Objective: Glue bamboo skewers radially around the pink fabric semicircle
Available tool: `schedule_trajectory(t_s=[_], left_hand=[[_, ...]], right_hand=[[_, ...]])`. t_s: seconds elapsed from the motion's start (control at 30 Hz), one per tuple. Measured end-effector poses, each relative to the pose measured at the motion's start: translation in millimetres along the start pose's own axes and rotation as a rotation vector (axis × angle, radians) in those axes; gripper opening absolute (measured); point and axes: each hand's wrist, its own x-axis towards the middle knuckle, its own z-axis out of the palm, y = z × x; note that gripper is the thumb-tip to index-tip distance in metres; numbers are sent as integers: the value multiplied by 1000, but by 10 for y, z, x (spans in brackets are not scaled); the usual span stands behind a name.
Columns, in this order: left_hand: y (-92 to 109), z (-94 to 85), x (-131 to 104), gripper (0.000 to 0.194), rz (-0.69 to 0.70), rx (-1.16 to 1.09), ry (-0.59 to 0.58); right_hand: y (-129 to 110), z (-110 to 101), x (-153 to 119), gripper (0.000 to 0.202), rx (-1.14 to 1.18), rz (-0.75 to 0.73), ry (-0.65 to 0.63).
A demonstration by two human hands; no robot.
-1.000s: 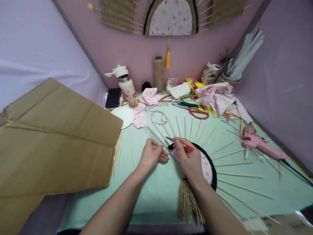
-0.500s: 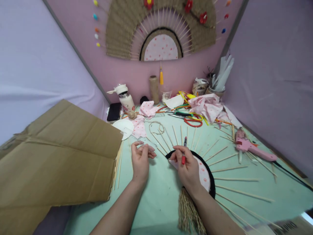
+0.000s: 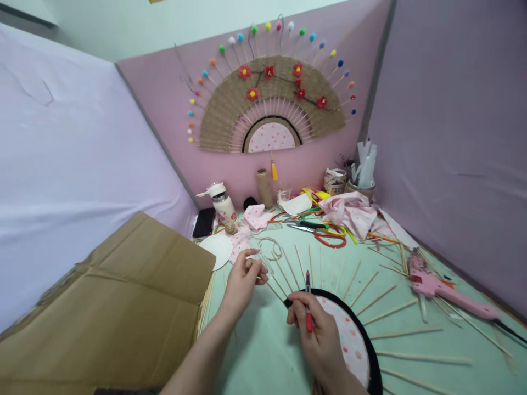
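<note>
My left hand (image 3: 246, 278) is raised over the table, its fingers curled around a thin clear plastic strip (image 3: 267, 264) that looks like a ruler. In my right hand (image 3: 315, 323) is a red-and-grey marker pen (image 3: 308, 285), pointing up and away from me. That hand is over the left part of a half-round fan base (image 3: 349, 334), covered in pink-dotted white cloth with a black rim. Thin wooden sticks (image 3: 381, 300) spread outward from the rim. The fan's tassel is mostly hidden below my right forearm.
Brown cardboard (image 3: 144, 307) leans at the left. A pink glue gun (image 3: 448, 293) lies right, with its cord. Scissors (image 3: 329, 237), pink cloth (image 3: 349, 211), a bottle (image 3: 223, 206) and a phone (image 3: 204, 223) are at the back. A finished fan (image 3: 222, 120) hangs on the wall.
My view has tilted up, showing more of the wall fan. My left hand has turned, and the clear strip now points away to its upper right. My right hand keeps the marker pen.
</note>
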Motion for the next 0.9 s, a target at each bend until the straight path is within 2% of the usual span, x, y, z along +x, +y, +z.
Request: schedule_trajectory(t_s=[0.1, 0.2, 0.33, 0.4, 0.47, 0.57, 0.67, 0.73, 0.83, 0.9], left_hand=[[165, 74, 372, 24, -116, 90, -26], [187, 230, 858, 18, -191, 128, -33], [94, 488, 1420, 37, -244, 173, -34], [63, 575, 1558, 37, -220, 205, -5], [52, 602, 1551, 36, -157, 242, 48], [18, 523, 1234, 30, -35, 256, 104], [-110, 355, 621, 24, 9, 229, 76], [-236, 251, 158, 22, -18, 201, 56], [-380, 187, -425, 30, -248, -14, 18], [-394, 213, -667, 35, -439, -208, 15]], right_hand=[[-48, -2, -9, 25, 11, -12, -10], [-98, -17, -14, 24, 22, -24, -9], [-110, -38, -18, 22, 25, -37, -21], [-102, -44, -13, 21, 26, -53, -28], [-100, -51, -2, 20, 18, -60, -30], [-113, -68, 7, 19, 6, -66, -20], [-130, -107, -17, 17, 13, -72, 73], [-137, -146, -45, 16, 40, -77, 171], [-136, -212, -56, 14, 97, -41, 301], [-123, -253, -21, 14, 128, 39, 377]])
